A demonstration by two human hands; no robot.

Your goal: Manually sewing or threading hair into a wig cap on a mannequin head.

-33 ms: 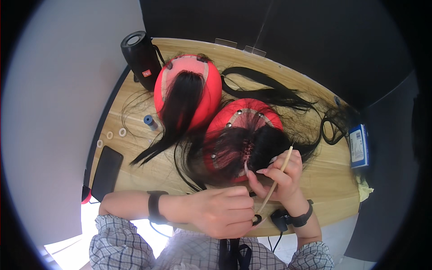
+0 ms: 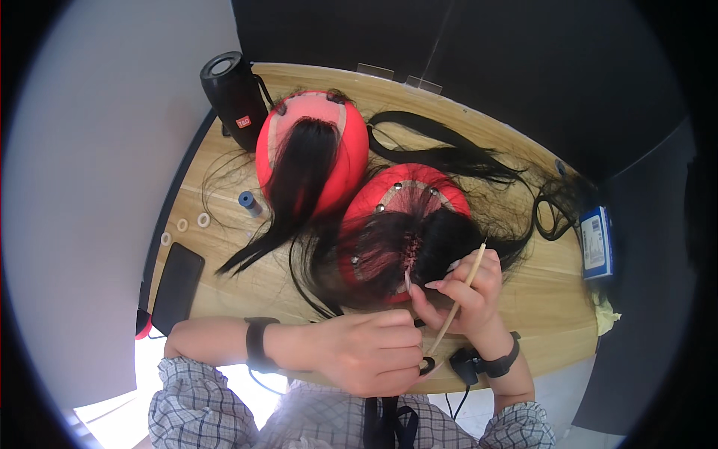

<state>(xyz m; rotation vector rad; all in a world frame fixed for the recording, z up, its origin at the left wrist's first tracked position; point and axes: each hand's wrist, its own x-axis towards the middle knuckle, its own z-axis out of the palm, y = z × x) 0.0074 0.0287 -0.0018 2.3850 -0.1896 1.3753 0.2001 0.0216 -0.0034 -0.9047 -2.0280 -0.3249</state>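
The near wig [image 2: 407, 251], black hair pinned over a red head form [image 2: 389, 196], sits close to the table's [image 2: 546, 299] front edge, a little right of its middle. The right hand [image 2: 460, 288] rests against the wig's near right side, fingertips touching the hair, and it pinches a thin wooden needle [image 2: 458, 301] that slants from above the knuckles down toward the front edge. The left hand [image 2: 370, 352] lies just in front of the wig at the front edge, curled nearly closed; it seems to be gripping a strand of hair and something small and dark at its thumb side, though I cannot tell what.

What I would worry about: the needle's working end is buried among dense loose hair, so it could snag neighbouring strands or catch the net wrongly, and a tug from the left hand could then pull a knot crooked. The form stands near the front edge, and a hard pull toward the person could tip or slide it. Long strands trail across the table toward the second wig [image 2: 299, 179] on its own red form toward the back left, touching this one, so the two heads of hair could tangle.

Further out, a blue spool [image 2: 247, 201] and small white rings [image 2: 193, 222] lie near the left edge, a dark phone [image 2: 177, 286] at the front left corner, a black speaker [image 2: 233, 97] at the back left corner, a blue box [image 2: 594, 241] at the right edge.
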